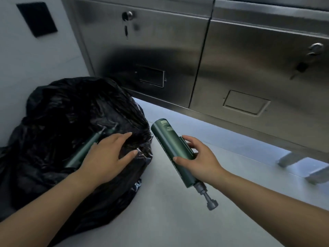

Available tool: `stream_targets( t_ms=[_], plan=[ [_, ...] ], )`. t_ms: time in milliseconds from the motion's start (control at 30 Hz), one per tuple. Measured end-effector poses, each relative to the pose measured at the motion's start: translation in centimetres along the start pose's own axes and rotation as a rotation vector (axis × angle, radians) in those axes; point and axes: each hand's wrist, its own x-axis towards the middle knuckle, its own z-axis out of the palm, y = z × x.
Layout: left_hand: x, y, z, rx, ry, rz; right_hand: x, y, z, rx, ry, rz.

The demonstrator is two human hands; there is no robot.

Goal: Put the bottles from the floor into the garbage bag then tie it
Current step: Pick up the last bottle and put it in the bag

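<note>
A black garbage bag (58, 111) sits open on the floor at the left, against the wall. Inside its mouth lies a dark green pump bottle (83, 150), nozzle pointing away from me. My left hand (108, 155) rests on the bag's rim beside that bottle, thumb and fingers pinching the black plastic. My right hand (199, 159) holds a second dark green pump bottle (170, 148) just right of the bag, above the floor. Its base points up and away, and its grey pump head hangs down toward me.
A stainless steel cabinet (231, 56) with two locked doors stands behind, raised on a metal leg (306, 166) at the right. A white wall with a black panel (36, 18) is at the left. Grey floor (178, 220) lies between me and the cabinet.
</note>
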Motion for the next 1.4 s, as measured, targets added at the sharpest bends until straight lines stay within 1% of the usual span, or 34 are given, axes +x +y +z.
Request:
stream_targets(
  t_ms=[100, 233, 433, 467, 533, 633, 700, 800, 967, 1100, 1200, 1300, 1400],
  plan=[
    [0.0, -4.5, -0.7, -0.023, 0.030, -0.062, 1.8, -2.7, 4.2, -0.028, -0.057, -0.016],
    [0.4, -8.5, -1.3, -0.045, 0.010, -0.111, 3.6, -5.7, 8.6, -0.041, -0.122, -0.037],
    [1.0, -11.9, -1.8, -0.097, 0.028, -0.159, 7.3, -8.0, 11.4, -0.109, -0.190, -0.100],
    [0.7, -12.9, -1.9, -0.086, 0.030, -0.186, 8.5, -8.3, 12.2, -0.126, -0.215, -0.116],
    [0.4, -13.9, -2.1, -0.043, 0.016, -0.205, 10.5, -8.5, 12.7, -0.139, -0.214, -0.132],
    [-0.9, -15.4, -2.3, 0.040, -0.012, -0.299, 13.6, -9.0, 15.0, -0.133, -0.261, -0.162],
    [-1.7, -15.6, -2.2, 0.084, -0.039, -0.364, 15.2, -9.3, 16.5, -0.103, -0.285, -0.180],
    [-1.8, -14.9, -2.4, 0.121, -0.052, -0.450, 17.9, -9.7, 18.1, 0.017, -0.315, -0.179],
    [0.3, -13.0, -1.8, 0.162, 0.024, -0.569, 23.4, -10.8, 19.2, 0.113, -0.364, -0.238],
    [1.9, -10.2, -1.7, 0.162, -0.031, -0.687, 24.8, -10.0, 18.5, 0.038, -0.436, -0.355],
    [3.6, -9.0, -2.6, 0.234, -0.099, -0.701, 24.6, -8.6, 17.1, -0.036, -0.523, -0.437],
    [5.7, -9.0, -3.2, 0.277, -0.092, -0.689, 25.4, -7.4, 16.1, -0.028, -0.570, -0.401],
    [7.5, -9.2, -2.1, 0.199, 0.017, -0.666, 26.4, -7.1, 15.6, 0.045, -0.555, -0.297]
  ],
)
